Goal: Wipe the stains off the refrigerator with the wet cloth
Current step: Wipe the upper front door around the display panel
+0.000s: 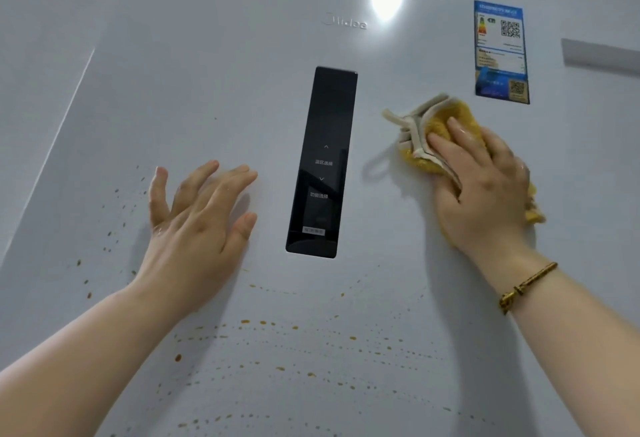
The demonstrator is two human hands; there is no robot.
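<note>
The white refrigerator door (242,90) fills the view. Orange-brown stains (263,324) speckle its lower part in arcs, with more spots at the left (110,234). My right hand (485,187) presses a folded yellow wet cloth (426,121) with a beige edge flat against the door, right of the control panel, fingers laid over the cloth. My left hand (197,225) rests flat on the door left of the panel, fingers spread and holding nothing.
A black touch control panel (322,162) runs vertically down the door's middle. A blue energy label sticker (500,52) is stuck at the upper right, just above the cloth. A faint brand logo (346,22) sits near the top.
</note>
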